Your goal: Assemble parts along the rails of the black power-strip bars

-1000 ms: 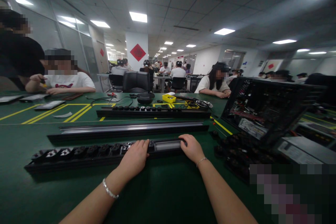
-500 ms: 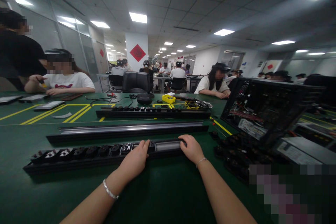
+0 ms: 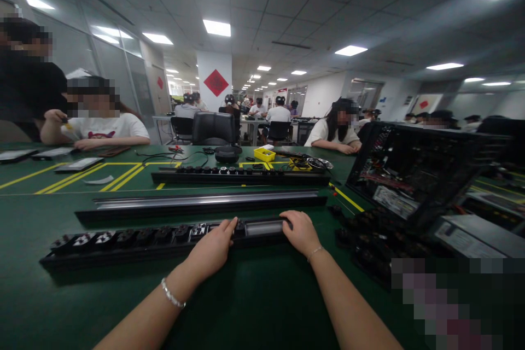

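Note:
A long black power strip (image 3: 135, 240) with a row of sockets lies across the green table (image 3: 254, 301) in front of me. My left hand (image 3: 211, 251) rests on its near side around the middle, fingers curled over the top edge. My right hand (image 3: 301, 231) grips the strip's right end, beside a bare silvery section (image 3: 262, 227). Both wrists wear thin bracelets.
Behind the strip lie a long black rail (image 3: 200, 202) and a second socket strip (image 3: 240, 176). An open black computer chassis (image 3: 414, 169) stands at the right, loose black parts (image 3: 369, 240) below it. A small yellow box (image 3: 263, 153) sits further back. Other people sit at the table's far side and beyond.
Both hands stay on the strip. My left fingers have stretched a little further over its top edge. The view has shifted slightly.

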Demonstrator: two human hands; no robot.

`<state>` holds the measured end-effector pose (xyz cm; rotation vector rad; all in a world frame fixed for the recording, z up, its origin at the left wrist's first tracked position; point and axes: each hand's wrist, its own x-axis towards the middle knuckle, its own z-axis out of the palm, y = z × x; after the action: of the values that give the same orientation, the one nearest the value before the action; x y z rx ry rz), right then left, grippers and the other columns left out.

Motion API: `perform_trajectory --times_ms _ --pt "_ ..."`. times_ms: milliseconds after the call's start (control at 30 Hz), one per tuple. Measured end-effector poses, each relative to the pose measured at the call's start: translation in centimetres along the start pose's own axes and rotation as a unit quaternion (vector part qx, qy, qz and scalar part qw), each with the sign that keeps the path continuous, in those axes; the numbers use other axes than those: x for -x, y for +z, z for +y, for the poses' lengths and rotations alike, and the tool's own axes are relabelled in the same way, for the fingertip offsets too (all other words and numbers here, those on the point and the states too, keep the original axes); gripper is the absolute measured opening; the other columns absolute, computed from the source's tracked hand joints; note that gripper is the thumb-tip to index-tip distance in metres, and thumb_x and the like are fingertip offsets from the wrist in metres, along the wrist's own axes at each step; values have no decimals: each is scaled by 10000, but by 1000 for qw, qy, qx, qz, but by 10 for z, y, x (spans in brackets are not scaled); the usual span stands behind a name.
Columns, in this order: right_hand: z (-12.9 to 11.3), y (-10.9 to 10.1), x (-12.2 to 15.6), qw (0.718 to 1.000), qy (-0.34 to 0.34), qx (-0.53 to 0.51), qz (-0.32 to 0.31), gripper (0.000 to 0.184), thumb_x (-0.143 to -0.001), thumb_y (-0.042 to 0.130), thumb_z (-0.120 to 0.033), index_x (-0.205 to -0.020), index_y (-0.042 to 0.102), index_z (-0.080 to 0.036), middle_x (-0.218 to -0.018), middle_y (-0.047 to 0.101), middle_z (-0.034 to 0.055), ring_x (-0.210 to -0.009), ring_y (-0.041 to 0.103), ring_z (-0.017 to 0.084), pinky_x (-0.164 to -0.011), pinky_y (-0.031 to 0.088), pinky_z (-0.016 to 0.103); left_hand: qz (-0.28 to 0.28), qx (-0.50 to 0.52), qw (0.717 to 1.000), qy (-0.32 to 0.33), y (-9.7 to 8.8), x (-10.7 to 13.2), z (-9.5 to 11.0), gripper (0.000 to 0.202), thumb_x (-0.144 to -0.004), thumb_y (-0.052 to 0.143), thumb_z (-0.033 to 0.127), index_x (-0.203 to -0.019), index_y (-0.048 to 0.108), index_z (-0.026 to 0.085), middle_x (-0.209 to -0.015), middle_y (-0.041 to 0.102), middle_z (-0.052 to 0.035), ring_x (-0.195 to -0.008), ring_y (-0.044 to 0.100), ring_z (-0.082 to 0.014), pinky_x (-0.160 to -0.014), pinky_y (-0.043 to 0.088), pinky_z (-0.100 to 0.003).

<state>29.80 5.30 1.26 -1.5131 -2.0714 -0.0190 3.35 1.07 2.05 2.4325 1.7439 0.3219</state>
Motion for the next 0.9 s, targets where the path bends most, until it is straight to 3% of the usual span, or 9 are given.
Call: perform_trajectory --times_ms 133,233,400,900 --pt "-17 -3 1 998 -54 16 35 259 -751 454 -194 -956 611 -215 -1004 623 50 -1020 494 199 -994 239 420 2 11 1000 7 -1 0 0 575 -825 348 188 -1385 223 223 -1353 387 -90 -1030 545 -175 -887 409 -283" --pt "-43 0 4 993 -119 -18 -1 265 -768 446 -189 -981 604 -208 -958 624 48 -938 512 177 -904 341 336 6 11 1000 20 -1 1 1 580 -818 346 164 -1384 230 210 -1335 412 -92 -1059 528 -184 -909 394 -291" --pt "-75 9 11 980 -175 -34 -87 267 -770 472 -217 -1014 579 -224 -974 620 28 -938 516 164 -867 358 296 16 4 999 35 1 1 0 591 -809 347 143 -1386 224 192 -1322 429 -99 -1100 507 -191 -922 382 -290" --pt "-76 6 6 970 -174 25 -166 360 -764 458 -219 -1111 540 -269 -938 641 18 -882 566 162 -823 353 280 1 -7 999 31 1 1 2 593 -820 341 180 -1392 189 155 -1274 496 -127 -1122 495 -195 -926 373 -321"
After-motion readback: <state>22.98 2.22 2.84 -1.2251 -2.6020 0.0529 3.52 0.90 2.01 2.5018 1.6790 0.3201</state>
